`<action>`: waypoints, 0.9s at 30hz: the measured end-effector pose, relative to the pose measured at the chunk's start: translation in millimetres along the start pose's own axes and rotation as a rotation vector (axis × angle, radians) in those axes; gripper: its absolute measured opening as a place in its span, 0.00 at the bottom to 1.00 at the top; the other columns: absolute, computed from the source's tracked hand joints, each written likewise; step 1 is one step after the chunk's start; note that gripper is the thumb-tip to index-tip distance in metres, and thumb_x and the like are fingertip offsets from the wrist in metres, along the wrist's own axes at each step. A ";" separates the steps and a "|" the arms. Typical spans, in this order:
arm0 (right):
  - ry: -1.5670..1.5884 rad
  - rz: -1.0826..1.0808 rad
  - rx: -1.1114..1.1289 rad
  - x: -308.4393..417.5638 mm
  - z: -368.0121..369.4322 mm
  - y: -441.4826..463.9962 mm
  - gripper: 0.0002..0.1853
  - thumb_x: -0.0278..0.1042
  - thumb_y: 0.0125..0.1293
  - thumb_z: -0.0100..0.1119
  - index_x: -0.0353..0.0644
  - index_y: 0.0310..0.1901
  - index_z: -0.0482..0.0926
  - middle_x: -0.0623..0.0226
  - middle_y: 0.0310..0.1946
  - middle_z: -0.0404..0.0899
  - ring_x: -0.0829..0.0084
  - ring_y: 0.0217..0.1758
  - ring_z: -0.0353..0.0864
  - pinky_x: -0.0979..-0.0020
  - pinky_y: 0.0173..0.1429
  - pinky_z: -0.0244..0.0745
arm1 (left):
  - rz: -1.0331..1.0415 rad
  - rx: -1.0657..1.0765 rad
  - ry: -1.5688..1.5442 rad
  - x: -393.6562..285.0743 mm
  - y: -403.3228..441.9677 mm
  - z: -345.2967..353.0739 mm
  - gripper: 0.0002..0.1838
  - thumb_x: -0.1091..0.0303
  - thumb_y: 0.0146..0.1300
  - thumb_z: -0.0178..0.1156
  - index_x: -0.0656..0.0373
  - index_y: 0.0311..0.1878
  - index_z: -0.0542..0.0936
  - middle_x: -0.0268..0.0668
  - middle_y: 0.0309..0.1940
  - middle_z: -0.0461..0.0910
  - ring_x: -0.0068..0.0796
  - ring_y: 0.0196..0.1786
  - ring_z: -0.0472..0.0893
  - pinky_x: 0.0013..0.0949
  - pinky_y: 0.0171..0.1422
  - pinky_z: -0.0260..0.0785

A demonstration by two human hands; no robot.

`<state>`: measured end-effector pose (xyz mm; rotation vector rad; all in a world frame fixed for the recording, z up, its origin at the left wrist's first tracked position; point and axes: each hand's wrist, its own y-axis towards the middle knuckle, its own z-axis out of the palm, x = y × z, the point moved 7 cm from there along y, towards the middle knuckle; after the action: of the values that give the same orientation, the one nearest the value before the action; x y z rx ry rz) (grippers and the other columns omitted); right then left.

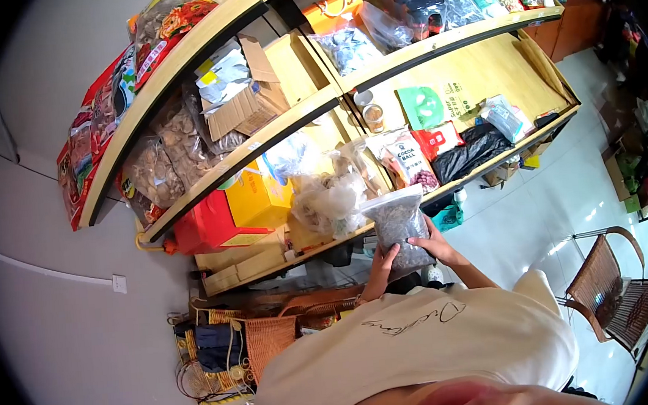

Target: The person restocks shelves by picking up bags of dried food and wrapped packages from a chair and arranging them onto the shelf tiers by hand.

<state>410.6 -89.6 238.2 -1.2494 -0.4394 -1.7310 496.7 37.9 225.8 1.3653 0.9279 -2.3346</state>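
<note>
A clear zip bag of dark greyish dried bits is held upright in front of the chest by both hands. My left hand grips its lower left side, with the thumb across the front. On the right side, my right hand presses its thumb on the bag's front. The fingers behind the bag are hidden. Just beyond the bag, on the lower shelf, lie a Cocoa Ball bag and clear plastic bags.
Wooden shelves with packaged goods curve across the front. A yellow box and a red box stand at the left. Wicker chairs are at the right and lower left.
</note>
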 end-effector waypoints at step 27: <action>-0.212 -0.606 -0.019 275.3 132.4 298.0 0.58 0.33 0.44 0.75 0.43 0.67 0.38 0.44 0.56 0.64 0.60 0.57 0.69 0.64 0.61 0.66 | 0.711 -0.413 0.722 -228.3 83.2 -73.1 0.24 0.67 0.60 0.57 0.64 0.58 0.66 0.45 0.54 0.69 0.39 0.57 0.68 0.36 0.62 0.58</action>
<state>716.6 -274.7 471.1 -1.4114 -1.0102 -2.1023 707.4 5.4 363.5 1.9505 0.8228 -1.0683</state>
